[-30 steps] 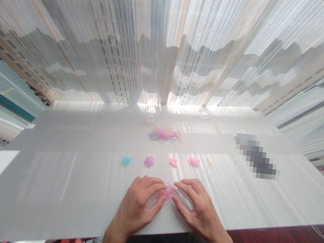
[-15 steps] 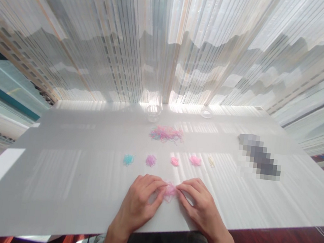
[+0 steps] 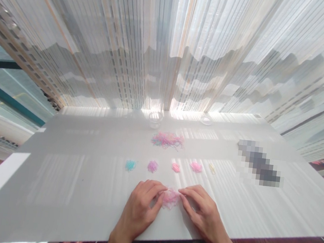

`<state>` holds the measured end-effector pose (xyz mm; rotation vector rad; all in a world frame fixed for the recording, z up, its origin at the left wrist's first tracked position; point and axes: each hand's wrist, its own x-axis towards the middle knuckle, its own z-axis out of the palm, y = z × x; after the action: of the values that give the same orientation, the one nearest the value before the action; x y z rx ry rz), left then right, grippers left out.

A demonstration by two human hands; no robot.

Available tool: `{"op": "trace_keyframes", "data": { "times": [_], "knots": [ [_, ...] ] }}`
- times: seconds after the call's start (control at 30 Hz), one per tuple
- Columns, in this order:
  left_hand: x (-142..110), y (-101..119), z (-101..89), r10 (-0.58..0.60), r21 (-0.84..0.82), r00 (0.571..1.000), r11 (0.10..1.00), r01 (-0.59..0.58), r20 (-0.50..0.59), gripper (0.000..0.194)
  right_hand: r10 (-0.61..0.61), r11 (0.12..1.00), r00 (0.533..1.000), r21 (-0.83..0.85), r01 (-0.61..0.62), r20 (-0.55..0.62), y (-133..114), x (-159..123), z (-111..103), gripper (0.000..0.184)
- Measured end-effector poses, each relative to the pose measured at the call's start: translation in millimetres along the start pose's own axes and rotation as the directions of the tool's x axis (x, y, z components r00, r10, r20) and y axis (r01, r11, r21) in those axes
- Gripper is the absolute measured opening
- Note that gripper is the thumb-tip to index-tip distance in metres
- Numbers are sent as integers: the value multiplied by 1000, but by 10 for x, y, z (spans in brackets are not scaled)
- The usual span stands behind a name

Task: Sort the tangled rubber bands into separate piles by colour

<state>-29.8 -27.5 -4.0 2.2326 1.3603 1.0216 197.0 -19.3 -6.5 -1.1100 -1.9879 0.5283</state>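
Note:
A small loose pile of thin pink and lilac loops, like rubber bands, lies on the white table close to its front edge. My left hand is at the pile's left side, its thumb and forefinger pinched together on the bands. From the right, my right hand meets the other edge with thumb and fingertips brought together there. Beyond them runs a row of small sorted heaps: a turquoise heap, a purple heap, a coral heap, a pink heap and a pale yellow heap.
A larger mixed heap of bands lies farther back. Behind it stand a clear round container and a clear shallow lid or dish. A pixelated dark object rests at the right. Curtains hang along the table's far edge.
The camera view has tilted slightly, so everything sits lower in the picture. My hands have moved a little apart, and the pile between them looks more spread out.

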Motion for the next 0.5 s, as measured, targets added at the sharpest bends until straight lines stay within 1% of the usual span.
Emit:
{"op": "trace_keyframes", "data": {
  "times": [0.33, 0.4, 0.5],
  "knots": [
    [1, -19, 3, -19, -10, 1000, 1000, 19, -4, 16, 46, 999, 999, 13, -46, 2, -4, -17, 20, 14],
    [3, -19, 0, -26, -19, 1000, 999, 25, -16, 17, 61, 997, 997, 43, -63, 57, 0, 20, -27, 15],
    [0, -24, 1, -35, -39, 999, 999, 33, -35, 19, 50, 993, 972, 89, -72, 228, 17, 168, -182, 18]
  ]
}}
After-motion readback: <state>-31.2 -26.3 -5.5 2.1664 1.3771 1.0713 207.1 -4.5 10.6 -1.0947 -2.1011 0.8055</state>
